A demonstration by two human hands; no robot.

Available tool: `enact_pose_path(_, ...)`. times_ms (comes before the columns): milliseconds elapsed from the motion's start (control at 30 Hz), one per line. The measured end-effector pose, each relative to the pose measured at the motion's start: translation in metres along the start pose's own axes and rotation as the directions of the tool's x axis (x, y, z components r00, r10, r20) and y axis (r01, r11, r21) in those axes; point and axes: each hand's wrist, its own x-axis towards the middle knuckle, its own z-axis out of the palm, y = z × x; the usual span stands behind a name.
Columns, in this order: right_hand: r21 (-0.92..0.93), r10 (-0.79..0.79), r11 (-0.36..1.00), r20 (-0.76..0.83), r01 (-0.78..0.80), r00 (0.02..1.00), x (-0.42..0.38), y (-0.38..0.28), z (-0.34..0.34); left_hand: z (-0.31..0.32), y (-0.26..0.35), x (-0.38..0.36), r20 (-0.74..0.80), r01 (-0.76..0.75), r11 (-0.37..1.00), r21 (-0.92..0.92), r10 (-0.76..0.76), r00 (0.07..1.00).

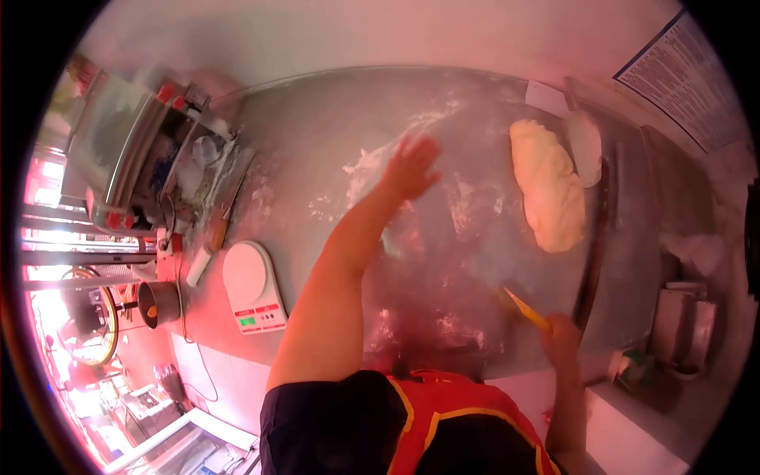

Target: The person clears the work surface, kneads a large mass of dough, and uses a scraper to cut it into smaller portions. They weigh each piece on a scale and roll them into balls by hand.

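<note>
My left hand [412, 168] stretches over the middle of the grey worktop [301, 127], fingers spread and holding nothing. Loose white flour [364, 164] lies in patches beside and beneath it. Low on the right, my right hand [562, 339] is closed around a yellow-handled tool [532, 315]. A thin pale edge shows at the tool's far end, close to the worktop; blur hides its exact kind. Beyond that hand, a long, lumpy piece of pale dough [548, 186] rests on the right part of the surface, apart from both hands.
A white digital scale [252, 277] with a lit green display stands at left, near a white-ended rolling pin [199, 267]. A cluttered metal shelf unit [131, 150] borders the left edge. A whitish flat piece [586, 146] lies beside the dough. Metal containers [685, 328] stand far right.
</note>
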Motion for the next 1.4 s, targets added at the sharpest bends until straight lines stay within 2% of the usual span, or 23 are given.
enact_pose_path(100, -0.013, -0.010, 1.000, -0.018, 0.010, 1.000, 0.000, -0.001, 0.000, -0.009, -0.046, 0.011, -0.035, 0.179, 0.984, -0.012, -0.180, 0.983)
enact_pose_path(133, -0.020, -0.019, 1.000, -0.022, 0.018, 1.000, -0.001, -0.001, 0.000, -0.015, -0.054, 0.006, -0.045, 0.297, 0.949, -0.105, -0.303, 0.952)
enact_pose_path(200, -0.020, -0.028, 0.999, -0.027, 0.027, 0.999, -0.001, 0.001, 0.000, -0.025, -0.066, -0.007, -0.027, 0.509, 0.814, -0.279, -0.537, 0.843)
enact_pose_path(300, -0.041, -0.004, 0.999, -0.005, 0.004, 1.000, 0.001, 0.002, 0.001, 0.009, -0.086, -0.050, -0.046, 0.666, 0.623, -0.410, -0.744, 0.667)
enact_pose_path(400, -0.031, -0.016, 0.999, 0.000, 0.016, 1.000, 0.002, 0.003, 0.000, -0.007, -0.032, -0.064, -0.006, 0.592, 0.790, -0.158, -0.600, 0.800)
enact_pose_path(467, -0.014, -0.036, 0.999, -0.017, 0.035, 0.999, -0.001, 0.001, -0.001, -0.009, 0.027, -0.074, -0.046, 0.342, 0.919, -0.196, -0.357, 0.933)
enact_pose_path(500, -0.008, -0.046, 0.999, -0.031, 0.046, 0.998, -0.002, 0.001, -0.001, -0.021, 0.060, -0.086, -0.009, 0.221, 0.958, -0.185, -0.226, 0.974)
enact_pose_path(533, -0.003, -0.059, 0.998, -0.050, 0.059, 0.997, 0.001, 0.002, -0.002, -0.034, 0.088, -0.100, 0.023, 0.093, 0.980, -0.178, -0.091, 0.996)
enact_pose_path(600, -0.019, -0.035, 0.999, -0.005, 0.035, 0.999, 0.003, 0.002, -0.004, -0.040, 0.133, -0.140, 0.153, -0.070, 0.968, -0.240, 0.109, 0.982)
enact_pose_path(667, -0.015, -0.005, 1.000, 0.023, 0.005, 1.000, 0.005, 0.005, -0.008, -0.045, 0.146, -0.187, 0.155, -0.125, 0.938, -0.322, 0.182, 0.971)
enact_pose_path(733, 0.018, 0.020, 1.000, 0.036, -0.021, 0.999, 0.009, 0.006, -0.008, -0.070, 0.126, -0.206, 0.342, 0.040, 0.959, -0.279, 0.061, 0.938)
enact_pose_path(800, 0.066, 0.020, 0.998, 0.065, -0.024, 0.998, 0.015, 0.009, -0.009, -0.049, 0.094, -0.224, 0.262, 0.263, 0.953, -0.153, -0.218, 0.940)
enact_pose_path(900, 0.168, 0.009, 0.986, 0.062, -0.020, 0.998, 0.021, 0.027, -0.017, -0.074, 0.103, -0.204, 0.085, 0.375, 0.927, -0.012, -0.373, 0.924)
enact_pose_path(933, 0.212, 0.010, 0.977, 0.052, -0.020, 0.999, 0.024, 0.030, -0.022, -0.065, 0.115, -0.191, 0.049, 0.364, 0.911, -0.195, -0.362, 0.931)
enact_pose_path(967, 0.325, 0.137, 0.930, 0.123, -0.171, 0.983, 0.027, 0.037, -0.037, -0.047, 0.128, -0.175, 0.011, 0.335, 0.866, -0.372, -0.357, 0.934)
enact_pose_path(1000, 0.465, 0.208, 0.864, 0.017, -0.192, 0.978, 0.029, 0.047, -0.045, -0.037, 0.142, -0.156, -0.030, 0.288, 0.794, -0.536, -0.359, 0.933)
enact_pose_path(1067, 0.712, 0.380, 0.682, -0.154, -0.164, 0.912, 0.033, 0.068, -0.059, -0.044, 0.193, -0.101, 0.209, 0.395, 0.394, -0.830, -0.436, 0.875)
enact_pose_path(1133, 0.669, 0.418, 0.711, -0.152, -0.219, 0.896, 0.042, 0.095, -0.068, -0.072, 0.249, -0.044, 0.479, 0.496, -0.073, -0.865, -0.409, 0.777)
enact_pose_path(1200, 0.579, 0.480, 0.754, -0.163, -0.310, 0.862, 0.059, 0.122, -0.051, -0.061, 0.289, 0.007, 0.531, 0.450, -0.283, -0.847, -0.419, 0.736)
enact_pose_path(1233, 0.507, 0.447, 0.803, -0.165, -0.313, 0.879, 0.072, 0.130, -0.040, -0.050, 0.312, 0.032, 0.477, 0.482, -0.147, -0.864, -0.547, 0.688)
enact_pose_path(1300, 0.518, 0.401, 0.819, -0.206, -0.248, 0.892, 0.098, 0.138, -0.014, -0.031, 0.345, 0.066, 0.300, 0.568, 0.114, -0.815, -0.755, 0.583)
enact_pose_path(1333, 0.521, 0.379, 0.825, -0.226, -0.217, 0.897, 0.106, 0.131, -0.012, -0.049, 0.349, 0.070, 0.371, 0.624, 0.059, -0.779, -0.760, 0.534)
enact_pose_path(1400, 0.538, 0.413, 0.796, -0.147, -0.278, 0.899, 0.111, 0.104, -0.017, -0.081, 0.356, 0.078, 0.503, 0.721, -0.059, -0.691, -0.754, 0.421)
